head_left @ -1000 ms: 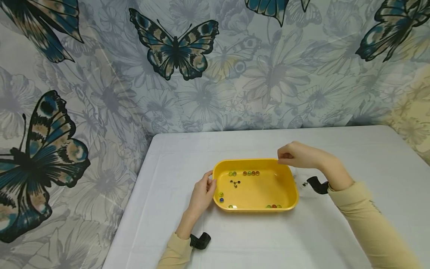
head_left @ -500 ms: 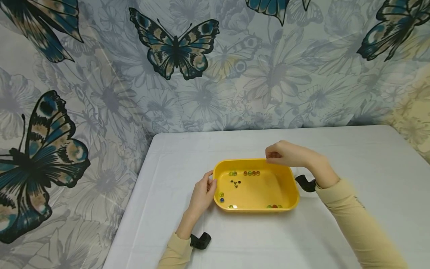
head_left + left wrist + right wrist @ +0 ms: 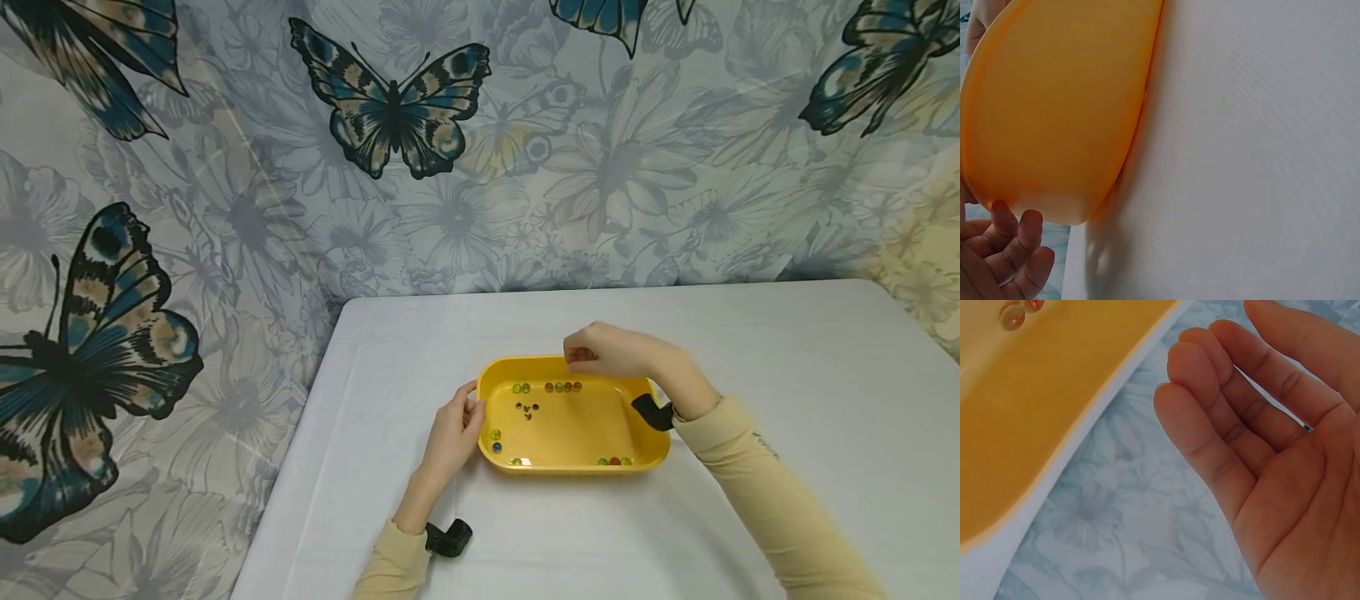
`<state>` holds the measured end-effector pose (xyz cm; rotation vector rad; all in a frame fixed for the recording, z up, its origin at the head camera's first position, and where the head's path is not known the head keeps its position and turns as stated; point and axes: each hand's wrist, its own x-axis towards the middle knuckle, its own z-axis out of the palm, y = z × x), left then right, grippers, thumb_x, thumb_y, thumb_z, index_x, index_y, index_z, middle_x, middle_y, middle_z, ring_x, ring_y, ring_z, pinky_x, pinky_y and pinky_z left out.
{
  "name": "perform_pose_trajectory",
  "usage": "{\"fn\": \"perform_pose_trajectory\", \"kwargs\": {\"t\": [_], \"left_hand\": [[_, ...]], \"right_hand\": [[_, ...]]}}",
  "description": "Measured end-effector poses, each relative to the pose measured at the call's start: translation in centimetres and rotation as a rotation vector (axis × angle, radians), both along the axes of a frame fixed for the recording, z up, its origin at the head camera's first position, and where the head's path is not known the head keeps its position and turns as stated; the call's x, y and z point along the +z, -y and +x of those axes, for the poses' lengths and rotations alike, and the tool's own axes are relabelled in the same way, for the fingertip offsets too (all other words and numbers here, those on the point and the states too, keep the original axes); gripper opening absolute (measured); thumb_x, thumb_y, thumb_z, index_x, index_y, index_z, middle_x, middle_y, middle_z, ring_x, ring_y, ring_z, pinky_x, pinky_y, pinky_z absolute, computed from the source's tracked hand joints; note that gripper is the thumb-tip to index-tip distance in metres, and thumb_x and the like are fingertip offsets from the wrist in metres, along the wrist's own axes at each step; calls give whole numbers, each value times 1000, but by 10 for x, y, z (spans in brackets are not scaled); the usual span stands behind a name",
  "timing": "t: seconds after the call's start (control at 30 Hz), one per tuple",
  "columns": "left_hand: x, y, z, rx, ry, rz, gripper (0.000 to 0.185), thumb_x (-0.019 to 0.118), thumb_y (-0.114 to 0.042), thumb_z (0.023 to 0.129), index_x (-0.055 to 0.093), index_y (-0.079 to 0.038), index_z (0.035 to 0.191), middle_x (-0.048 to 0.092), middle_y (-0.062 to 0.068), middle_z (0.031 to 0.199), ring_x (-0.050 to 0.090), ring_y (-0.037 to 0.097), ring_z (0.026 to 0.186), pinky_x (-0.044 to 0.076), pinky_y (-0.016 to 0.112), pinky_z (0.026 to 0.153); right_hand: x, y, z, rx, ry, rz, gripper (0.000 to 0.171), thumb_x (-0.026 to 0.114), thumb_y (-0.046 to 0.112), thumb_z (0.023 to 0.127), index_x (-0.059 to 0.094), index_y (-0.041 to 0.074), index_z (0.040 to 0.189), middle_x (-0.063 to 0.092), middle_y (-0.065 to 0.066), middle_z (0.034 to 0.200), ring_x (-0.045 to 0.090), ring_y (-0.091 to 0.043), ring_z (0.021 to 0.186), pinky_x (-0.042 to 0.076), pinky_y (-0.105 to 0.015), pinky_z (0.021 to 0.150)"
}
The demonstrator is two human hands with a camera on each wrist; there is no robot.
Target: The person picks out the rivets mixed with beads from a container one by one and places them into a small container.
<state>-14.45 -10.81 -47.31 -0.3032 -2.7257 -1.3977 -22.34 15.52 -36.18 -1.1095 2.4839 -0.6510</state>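
Observation:
My left hand [image 3: 452, 429] holds a shallow yellow plastic tray [image 3: 581, 433] by its left end. In the left wrist view the curled fingertips [image 3: 1030, 230] lie against the outer wall. My right hand [image 3: 611, 350] hovers palm down over the far rim, fingers bent downward. The right wrist view shows its fingers [image 3: 1188, 425] loosely curled, nothing visible among them, with the thumb tip at the frame's top edge. Glass marbles [image 3: 564, 387] line the tray's far side, several in a row. Tiny dark bits [image 3: 527, 410] lie left of the middle.
More marbles rest along the near side, some at the right [image 3: 615, 461], and a blue one [image 3: 497, 447] in the left corner. White cloth covers the table [image 3: 420, 333]. A patterned butterfly wall [image 3: 525, 225] rises right behind its far edge.
My right hand has moved left along the far rim, from the tray's right corner to near its middle. A small thing seen right of the tray is hidden now. My left hand stays put.

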Motion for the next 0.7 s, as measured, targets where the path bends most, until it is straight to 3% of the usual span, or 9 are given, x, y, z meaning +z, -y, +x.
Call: {"fn": "perform_pose_trajectory", "kwargs": {"t": [0.37, 0.5, 0.7], "left_hand": [[0, 1, 0, -10, -11, 9, 37, 48, -16, 96, 49, -1, 129, 51, -4, 73, 49, 8, 62, 44, 20, 55], [0, 1, 0, -12, -13, 12, 37, 48, -16, 96, 49, 0, 129, 51, -4, 73, 49, 8, 61, 44, 20, 55], [1, 1, 0, -11, -7, 11, 37, 48, -16, 96, 48, 0, 129, 51, -4, 72, 49, 7, 61, 44, 20, 54]], "right_hand": [[-11, 21, -2, 56, 62, -2, 13, 59, 8, 90, 58, 11, 77, 56, 7, 68, 49, -7, 55, 45, -24, 55], [-16, 27, -4, 64, 106, 0, 13, 59, 8, 90, 58, 10, 77, 58, 4, 68, 51, -9, 53, 45, -24, 52], [-20, 35, -3, 62, 95, 45, 10, 61, 10, 89, 60, 5, 81, 54, 1, 67, 46, -7, 55, 42, -22, 53]]}}
